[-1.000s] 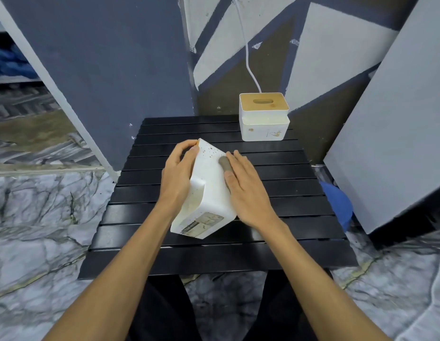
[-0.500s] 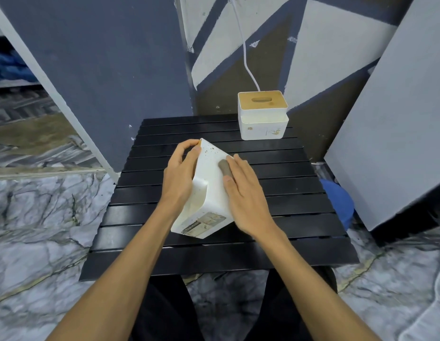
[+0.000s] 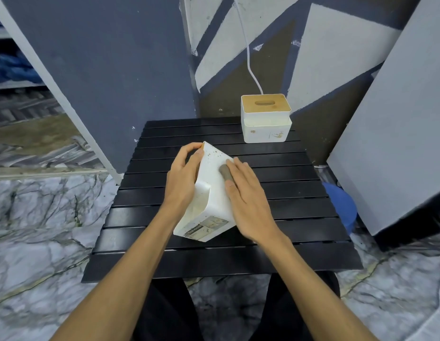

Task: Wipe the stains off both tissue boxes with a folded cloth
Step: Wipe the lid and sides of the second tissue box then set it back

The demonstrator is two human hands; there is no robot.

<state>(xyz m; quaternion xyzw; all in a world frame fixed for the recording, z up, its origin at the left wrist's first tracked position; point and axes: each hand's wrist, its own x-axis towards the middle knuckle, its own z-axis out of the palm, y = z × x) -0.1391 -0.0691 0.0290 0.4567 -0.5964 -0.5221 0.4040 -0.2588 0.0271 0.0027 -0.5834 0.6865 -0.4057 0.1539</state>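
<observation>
Near box: a white plastic tissue box (image 3: 211,193), speckled, stood tilted on the black slatted table (image 3: 287,193).
Left hand (image 3: 183,179): fingers curled round its top corner.
Right hand (image 3: 248,200): flat fingers pressed a folded grey cloth (image 3: 225,172) on its upper face.
Far box: a white wooden-lidded tissue box (image 3: 265,124) stood upright at the table's back edge.

Near box (image 3: 211,193) on table (image 3: 295,217) between left hand (image 3: 183,179) and right hand (image 3: 249,201); far box (image 3: 265,124) behind.
</observation>
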